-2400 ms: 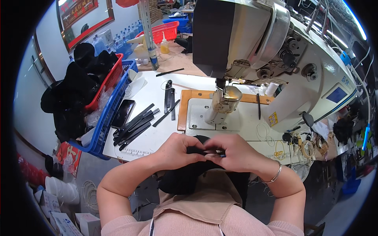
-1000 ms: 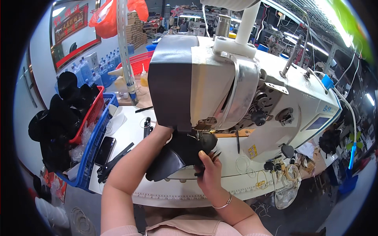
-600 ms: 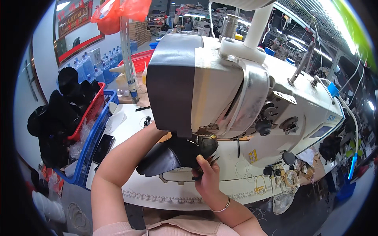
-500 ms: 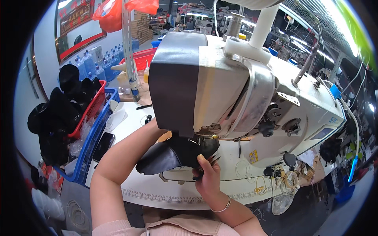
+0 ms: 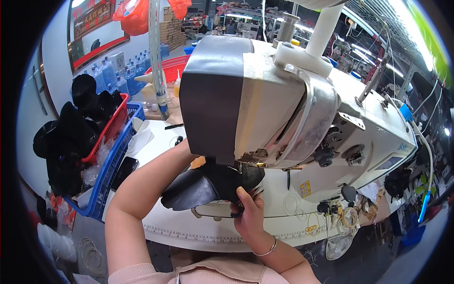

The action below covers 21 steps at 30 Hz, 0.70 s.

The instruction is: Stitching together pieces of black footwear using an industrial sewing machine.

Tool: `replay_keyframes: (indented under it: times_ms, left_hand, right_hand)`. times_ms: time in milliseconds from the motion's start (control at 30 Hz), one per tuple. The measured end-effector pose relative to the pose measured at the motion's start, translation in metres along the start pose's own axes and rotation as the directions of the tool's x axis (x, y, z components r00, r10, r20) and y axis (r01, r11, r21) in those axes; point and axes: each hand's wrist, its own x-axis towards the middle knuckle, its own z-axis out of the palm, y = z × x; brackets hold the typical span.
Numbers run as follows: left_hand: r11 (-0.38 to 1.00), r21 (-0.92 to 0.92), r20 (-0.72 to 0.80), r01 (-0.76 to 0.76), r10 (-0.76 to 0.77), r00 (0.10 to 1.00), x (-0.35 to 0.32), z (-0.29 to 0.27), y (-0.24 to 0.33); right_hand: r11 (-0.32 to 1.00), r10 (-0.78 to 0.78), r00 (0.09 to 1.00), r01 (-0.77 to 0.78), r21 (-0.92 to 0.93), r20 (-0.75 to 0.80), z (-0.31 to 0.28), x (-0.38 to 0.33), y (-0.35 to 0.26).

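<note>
A black leather piece (image 5: 191, 190), curved and stitched from panels, lies under the head of a white sewing machine (image 5: 279, 109) with a dark end cover. My right hand (image 5: 249, 210) pinches its near edge, thumb on top and fingers beneath. Thin dark pointed tips poke out beside the thumb, perhaps from a small tool in the palm; its kind is unclear. My left forearm reaches behind the machine head, which hides that hand and its fingers at the far side of the leather. The needle area (image 5: 240, 166) sits right over the piece.
At left, a blue basket (image 5: 101, 189) and a red basket (image 5: 97, 146) hold black leather pieces. A phone (image 5: 125, 171) lies by the blue basket. A measuring scale (image 5: 198, 238) runs along the table's front edge. Cords and rings (image 5: 347, 217) hang at right.
The view has shifted slightly, so the machine appears a little farther right. My right hand keeps the same hold, and the leather has barely moved.
</note>
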Motion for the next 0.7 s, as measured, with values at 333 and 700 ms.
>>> replay_keyframes:
  times_ms: [333, 700]
  left_hand:
    - [0.995, 0.101, 0.131, -0.015, 0.002, 0.991, 0.001, -0.014, -0.012]
    - [0.972, 0.226, 0.194, -0.056, 0.011, 0.981, 0.010, -0.002, -0.003]
  right_hand:
    - [0.999, -0.004, 0.998, 0.005, -0.031, 0.060, -0.009, 0.003, 0.006]
    - [0.997, -0.053, 0.992, 0.059, -0.055, 0.119, -0.003, 0.000, 0.006]
